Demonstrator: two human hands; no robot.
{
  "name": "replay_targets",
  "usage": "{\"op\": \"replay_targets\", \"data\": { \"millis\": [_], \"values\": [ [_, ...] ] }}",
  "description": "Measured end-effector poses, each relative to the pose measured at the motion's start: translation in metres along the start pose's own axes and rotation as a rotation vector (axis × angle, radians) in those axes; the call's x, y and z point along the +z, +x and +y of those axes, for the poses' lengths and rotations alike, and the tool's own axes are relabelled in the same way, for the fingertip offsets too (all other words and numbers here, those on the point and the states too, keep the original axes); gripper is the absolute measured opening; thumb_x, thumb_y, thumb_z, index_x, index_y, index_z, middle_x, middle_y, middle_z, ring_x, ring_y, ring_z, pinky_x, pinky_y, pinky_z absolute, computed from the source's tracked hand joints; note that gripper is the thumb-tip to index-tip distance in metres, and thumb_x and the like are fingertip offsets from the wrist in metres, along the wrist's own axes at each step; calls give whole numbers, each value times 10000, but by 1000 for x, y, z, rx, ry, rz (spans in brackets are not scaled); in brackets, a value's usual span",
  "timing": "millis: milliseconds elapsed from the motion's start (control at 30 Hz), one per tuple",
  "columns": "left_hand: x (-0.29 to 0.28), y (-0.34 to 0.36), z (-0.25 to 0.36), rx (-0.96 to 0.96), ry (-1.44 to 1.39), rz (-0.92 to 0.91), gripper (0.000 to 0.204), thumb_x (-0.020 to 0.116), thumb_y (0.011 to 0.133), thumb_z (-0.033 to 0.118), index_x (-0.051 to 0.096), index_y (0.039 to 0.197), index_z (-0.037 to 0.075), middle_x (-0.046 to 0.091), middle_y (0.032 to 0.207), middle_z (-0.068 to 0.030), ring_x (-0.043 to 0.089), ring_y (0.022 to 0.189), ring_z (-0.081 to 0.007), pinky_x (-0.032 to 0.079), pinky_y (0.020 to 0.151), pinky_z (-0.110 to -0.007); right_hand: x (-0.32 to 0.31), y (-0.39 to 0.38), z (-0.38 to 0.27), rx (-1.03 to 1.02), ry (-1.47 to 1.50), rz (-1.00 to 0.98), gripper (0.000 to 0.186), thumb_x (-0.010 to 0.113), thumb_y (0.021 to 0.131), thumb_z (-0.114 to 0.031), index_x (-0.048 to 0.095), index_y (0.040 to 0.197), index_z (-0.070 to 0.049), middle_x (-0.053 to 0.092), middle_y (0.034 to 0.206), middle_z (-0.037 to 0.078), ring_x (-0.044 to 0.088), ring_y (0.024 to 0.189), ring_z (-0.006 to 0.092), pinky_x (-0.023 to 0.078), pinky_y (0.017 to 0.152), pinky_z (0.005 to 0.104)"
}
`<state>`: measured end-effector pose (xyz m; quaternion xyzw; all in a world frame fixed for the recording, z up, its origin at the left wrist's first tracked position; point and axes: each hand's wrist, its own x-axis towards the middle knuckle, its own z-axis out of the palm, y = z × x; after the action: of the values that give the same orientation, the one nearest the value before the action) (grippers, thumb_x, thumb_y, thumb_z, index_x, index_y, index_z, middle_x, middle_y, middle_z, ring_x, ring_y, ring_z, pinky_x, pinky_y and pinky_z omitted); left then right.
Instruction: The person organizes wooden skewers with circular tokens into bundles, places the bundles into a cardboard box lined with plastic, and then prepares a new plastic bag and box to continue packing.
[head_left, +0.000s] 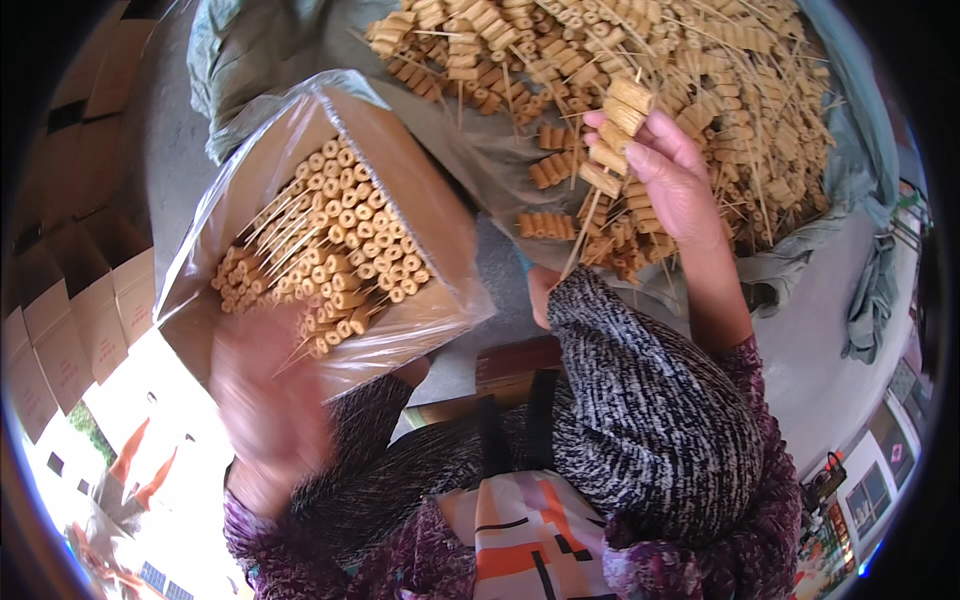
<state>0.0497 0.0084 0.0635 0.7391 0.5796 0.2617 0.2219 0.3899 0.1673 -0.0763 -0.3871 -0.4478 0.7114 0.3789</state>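
My right hand (672, 178) is closed around a skewer of hollow golden-brown rolls (628, 105), its thin stick slanting down toward my knee. A large heap of similar skewers (740, 120) lies behind and below that hand. To the left stands a cardboard box (415, 165) lined with clear plastic. Inside it, skewers of rolls (350, 215) are packed in rows, ring ends showing and sticks pointing to the upper left. My left hand (270, 390) is over the box's near left corner, smeared by motion; its fingers and anything in them cannot be made out.
The heap rests on a grey-green sheet (235, 60) that spreads around it. Flattened or folded cartons (65, 345) line the far left. My patterned knees (660, 390) sit between box and heap, with a wooden piece (515, 365) between them. A dark cloth (872, 300) hangs at the right.
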Motion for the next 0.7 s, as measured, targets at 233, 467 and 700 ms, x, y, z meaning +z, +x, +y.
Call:
{"op": "replay_targets", "data": {
  "millis": [233,467,700],
  "values": [
    [170,60,61,-285,-767,154,941,683,907,268,51,1511,-80,177,1550,-298,215,1443,-371,224,1152,-431,41,-15,-1,-406,-783,60,707,821,748,-207,492,1344,-13,653,1130,183,676,984,247,569,809,324],
    [235,83,2,-901,-1479,281,442,571,993,191,430,1379,30,569,1288,-131,595,1102,-227,502,924,-336,18,-23,29,-333,-1033,-195,505,761,793,-312,613,1202,-54,681,1042,119,696,885,222,565,714,327],
    [255,91,-11,-832,-1331,598,355,534,1011,250,481,1299,49,589,1233,-101,617,1039,-201,516,820,-320,-19,57,63,323,-1609,-54,414,617,891,-439,692,921,-34,696,886,182,680,782,339,530,703,417]
  ]
}}
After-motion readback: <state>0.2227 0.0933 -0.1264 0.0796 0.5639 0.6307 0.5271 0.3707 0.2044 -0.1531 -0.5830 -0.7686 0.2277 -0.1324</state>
